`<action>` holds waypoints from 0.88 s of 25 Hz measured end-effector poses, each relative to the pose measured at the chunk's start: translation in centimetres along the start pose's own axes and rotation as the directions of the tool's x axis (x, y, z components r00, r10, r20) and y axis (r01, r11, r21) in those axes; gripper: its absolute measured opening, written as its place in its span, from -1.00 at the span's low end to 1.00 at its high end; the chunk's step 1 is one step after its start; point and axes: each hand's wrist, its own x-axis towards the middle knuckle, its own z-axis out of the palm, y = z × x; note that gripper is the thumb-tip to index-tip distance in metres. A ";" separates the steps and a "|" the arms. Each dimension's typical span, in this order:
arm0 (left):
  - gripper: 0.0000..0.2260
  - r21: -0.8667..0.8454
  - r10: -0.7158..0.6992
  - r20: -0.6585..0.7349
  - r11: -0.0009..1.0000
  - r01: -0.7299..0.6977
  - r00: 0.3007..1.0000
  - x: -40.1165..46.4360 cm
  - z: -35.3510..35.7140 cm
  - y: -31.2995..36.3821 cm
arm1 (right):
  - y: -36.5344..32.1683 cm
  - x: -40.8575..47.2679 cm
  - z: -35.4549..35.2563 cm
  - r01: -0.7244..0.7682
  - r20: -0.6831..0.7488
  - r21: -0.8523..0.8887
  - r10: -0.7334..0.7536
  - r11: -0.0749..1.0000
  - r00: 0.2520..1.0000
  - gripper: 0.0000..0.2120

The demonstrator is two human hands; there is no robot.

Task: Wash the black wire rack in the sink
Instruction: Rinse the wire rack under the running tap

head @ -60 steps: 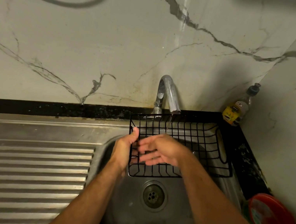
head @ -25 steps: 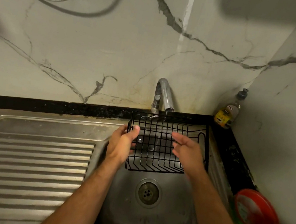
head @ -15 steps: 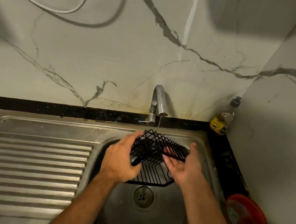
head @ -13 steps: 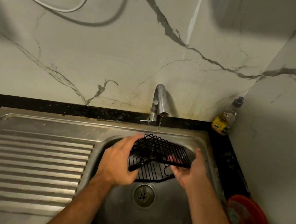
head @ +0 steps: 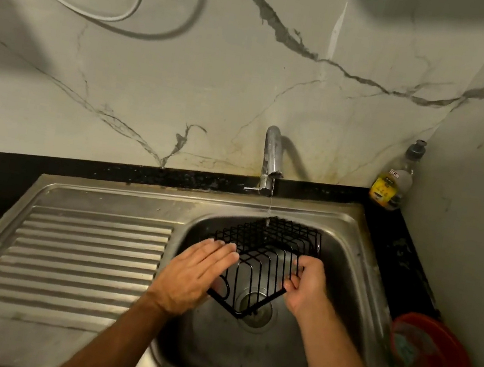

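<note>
Two hands (head: 197, 274) (head: 308, 284) steady gridded black wire rack (head: 268, 248) — steel sink (head: 348, 263).

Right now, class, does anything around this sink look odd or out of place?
Nothing looks broken or spilled. The rack is tilted on a corner over the drain, held that way under the tap. Brownish stains mark the wall behind the tap.

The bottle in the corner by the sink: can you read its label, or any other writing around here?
Soap bottle, yellow label and small white sticker: print is there, but too small and blurred to read.
Red tub at the right: no lettering can be made out.
Tap, sink, black wire rack: no writing.
</note>
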 end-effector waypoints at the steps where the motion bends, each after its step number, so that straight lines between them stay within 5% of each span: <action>1: -0.33 0.020 0.002 -0.052 1.000 -0.001 0.999 -0.1 0.0 -0.3 | 0.2 -0.1 0.1 0.008 0.020 0.032 -0.009 0.999 1.000 -0.81; 3: -0.48 0.066 0.048 -0.116 0.997 -0.040 0.992 -0.2 0.0 -0.9 | 0.0 -0.2 0.1 -0.024 0.057 0.117 0.017 0.993 0.998 -0.86; 6: -0.61 0.177 0.240 -0.119 0.960 -0.217 0.963 0.3 -0.2 -1.6 | -0.6 -0.4 -0.3 -0.113 0.148 -0.099 0.127 0.989 0.981 -0.24; 7: -0.64 0.209 0.302 -0.129 0.939 -0.272 0.945 0.7 -0.2 -1.9 | -0.7 -0.6 -0.2 -0.117 0.152 -0.183 0.146 0.976 0.978 -0.18; 11: -0.43 0.201 0.369 -0.113 0.918 -0.342 0.923 0.9 0.4 -2.6 | -0.2 -1.8 0.6 -0.079 0.147 -0.149 0.101 0.986 0.984 -0.28; 14: 0.02 0.024 0.034 0.102 0.999 -0.037 0.994 -0.5 0.8 -2.4 | 1.3 -2.0 0.6 0.103 0.075 -0.096 -0.096 0.990 0.993 -0.56; 16: 0.28 -0.090 -0.240 0.229 0.960 0.266 0.943 -1.1 0.3 -1.8 | 2.4 -2.2 0.9 0.150 0.029 -0.096 -0.148 0.984 0.989 -0.58; 18: 0.28 -0.358 -0.413 0.268 0.796 0.488 0.870 -1.2 -0.2 -0.9 | 3.3 -2.7 1.4 0.192 0.016 -0.067 -0.192 0.979 0.981 -0.61; 20: 0.13 -0.731 -0.549 0.353 0.344 0.589 0.758 0.3 -1.3 -0.3 | 3.5 -2.8 2.0 0.234 0.002 -0.052 -0.234 0.971 0.972 -0.49; 22: 0.01 -0.791 -0.657 0.457 0.007 0.612 0.599 2.6 -1.6 -0.4 | 2.9 -3.0 2.7 0.276 0.011 -0.047 -0.276 0.960 0.961 -0.43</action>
